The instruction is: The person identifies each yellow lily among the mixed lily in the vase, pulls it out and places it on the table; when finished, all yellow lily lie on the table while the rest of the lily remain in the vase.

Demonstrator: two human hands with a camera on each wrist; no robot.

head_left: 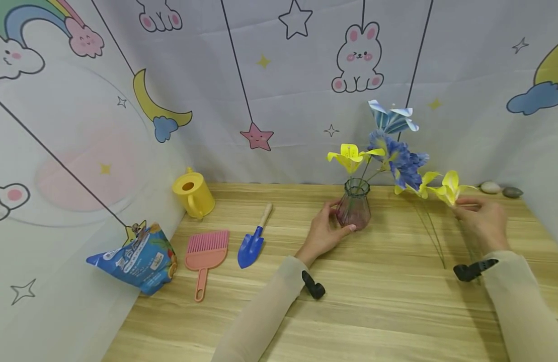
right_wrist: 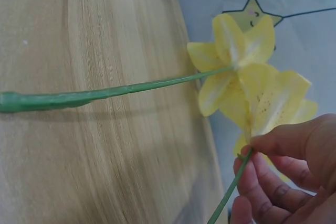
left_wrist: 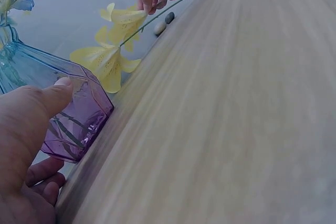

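My left hand (head_left: 324, 234) holds the lower part of a faceted glass vase (head_left: 353, 208), its thumb in front. The vase, tinted purple at the base in the left wrist view, stands on the table. From it rise a yellow lily (head_left: 349, 160), a ruffled blue flower (head_left: 405, 163) and a pale blue-and-white flower (head_left: 389, 119). Right of the vase, my right hand (head_left: 484, 221) pinches another yellow lily (right_wrist: 273, 95) just under its bloom, between thumb and fingers. A further yellow lily (right_wrist: 223, 51) lies beside it, its green stem (right_wrist: 126, 88) pointing toward me.
Two pebbles (head_left: 490, 187) lie at the back right. On the left are a yellow watering can (head_left: 194, 196), a blue trowel (head_left: 250, 249), a pink dustpan-and-brush-like tool (head_left: 206, 257) and a blue snack-style bag (head_left: 145, 261). A printed cloth (head_left: 297, 100) backs the wooden table (head_left: 351, 311).
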